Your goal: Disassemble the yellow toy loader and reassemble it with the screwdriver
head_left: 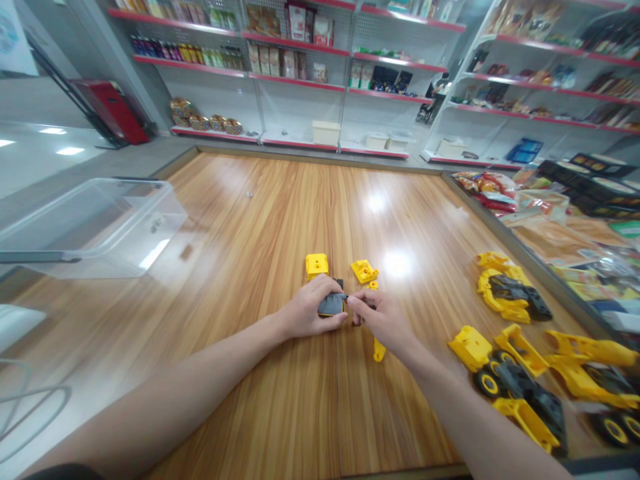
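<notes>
My left hand is closed around a dark grey toy part with a thin yellow edge, near the middle of the wooden table. My right hand pinches a small dark piece against the part's right side; its exact kind is too small to make out. Just beyond my left hand sits a yellow toy block with small holes. A yellow toy piece with a round opening lies beyond my right hand. Below that hand, a narrow yellow piece is partly covered by it.
Yellow and black toy vehicle parts with wheels lie at the right. A yellow and black toy assembly lies behind them. A clear plastic bin stands at the left. Packaged goods lie beyond the table's right edge; shelves stand behind.
</notes>
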The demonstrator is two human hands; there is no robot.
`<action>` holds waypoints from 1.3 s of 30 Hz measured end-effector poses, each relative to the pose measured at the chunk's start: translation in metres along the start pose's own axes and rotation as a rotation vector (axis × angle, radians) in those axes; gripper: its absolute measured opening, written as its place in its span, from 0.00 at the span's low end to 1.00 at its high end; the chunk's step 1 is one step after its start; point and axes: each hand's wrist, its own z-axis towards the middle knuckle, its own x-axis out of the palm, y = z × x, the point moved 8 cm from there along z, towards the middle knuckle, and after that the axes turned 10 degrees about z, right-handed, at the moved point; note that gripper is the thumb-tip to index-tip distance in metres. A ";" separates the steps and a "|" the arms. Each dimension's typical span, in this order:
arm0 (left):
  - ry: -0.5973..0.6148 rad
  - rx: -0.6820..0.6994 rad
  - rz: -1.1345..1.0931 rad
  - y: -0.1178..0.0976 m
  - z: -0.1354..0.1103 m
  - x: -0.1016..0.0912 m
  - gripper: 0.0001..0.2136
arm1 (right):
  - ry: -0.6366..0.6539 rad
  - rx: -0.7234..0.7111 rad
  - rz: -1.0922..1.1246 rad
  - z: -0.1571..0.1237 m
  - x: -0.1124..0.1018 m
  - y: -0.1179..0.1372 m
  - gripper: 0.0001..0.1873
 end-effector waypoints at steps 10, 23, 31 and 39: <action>0.022 0.032 -0.022 -0.003 0.001 0.001 0.15 | -0.045 -0.409 -0.411 -0.009 -0.005 0.034 0.07; 0.053 0.087 -0.069 -0.006 -0.001 0.002 0.16 | 0.016 -0.433 -0.399 -0.011 -0.004 0.040 0.05; 0.054 0.092 -0.082 -0.007 -0.002 0.003 0.16 | 0.027 -0.431 -0.392 -0.011 -0.003 0.038 0.04; 0.052 0.094 -0.088 -0.006 -0.001 0.001 0.15 | 0.046 -0.468 -0.442 -0.011 0.000 0.033 0.04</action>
